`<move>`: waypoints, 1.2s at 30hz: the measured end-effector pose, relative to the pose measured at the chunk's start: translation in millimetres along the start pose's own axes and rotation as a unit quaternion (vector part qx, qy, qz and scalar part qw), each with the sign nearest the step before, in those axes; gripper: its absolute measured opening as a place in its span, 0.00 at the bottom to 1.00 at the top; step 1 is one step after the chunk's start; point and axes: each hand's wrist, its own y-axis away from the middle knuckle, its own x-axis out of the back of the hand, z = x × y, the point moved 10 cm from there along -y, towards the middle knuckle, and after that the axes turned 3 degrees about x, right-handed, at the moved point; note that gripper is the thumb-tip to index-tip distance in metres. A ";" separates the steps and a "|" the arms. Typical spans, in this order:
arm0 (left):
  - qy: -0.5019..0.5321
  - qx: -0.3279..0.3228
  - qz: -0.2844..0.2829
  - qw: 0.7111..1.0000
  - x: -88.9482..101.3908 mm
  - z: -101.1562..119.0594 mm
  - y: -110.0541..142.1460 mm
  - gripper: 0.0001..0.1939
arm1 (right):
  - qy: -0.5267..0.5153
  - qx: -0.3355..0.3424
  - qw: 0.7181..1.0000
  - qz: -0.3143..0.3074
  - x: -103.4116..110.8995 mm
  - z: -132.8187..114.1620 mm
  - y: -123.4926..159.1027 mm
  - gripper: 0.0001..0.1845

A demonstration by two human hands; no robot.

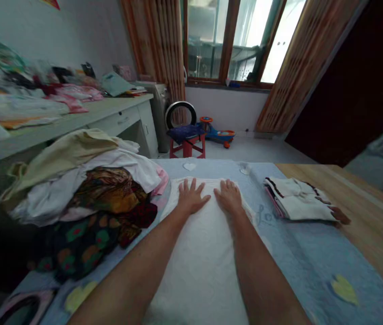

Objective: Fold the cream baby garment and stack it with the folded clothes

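A white cloth (201,253) lies spread flat on a light blue sheet (306,262) straight ahead of me. My left hand (191,196) rests palm down near the cloth's far edge, fingers stretched out and apart. My right hand (229,195) lies flat beside it, fingers extended, thumbs almost meeting. Neither hand holds anything. Both forearms reach forward over the cloth.
A heap of unfolded clothes (86,194) sits to the left. A stack of folded clothes (299,198) lies at right, by the bare wooden board (374,216). A cluttered desk (59,117) runs along the left wall. A red stool (187,137) and toy car (220,132) stand under the window.
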 end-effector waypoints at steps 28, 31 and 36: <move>-0.017 0.020 0.060 0.998 10.5 -0.3 7.4 0.31 | -0.097 0.163 0.979 0.071 16.0 -51.2 0.1 0.20; -0.019 0.018 0.063 0.998 11.3 0.4 8.0 0.31 | -0.087 0.174 0.979 0.062 14.1 -53.3 2.0 0.20; -0.017 0.024 0.048 0.998 10.2 -0.6 7.5 0.32 | -0.044 0.118 0.991 0.036 9.6 -36.4 3.0 0.23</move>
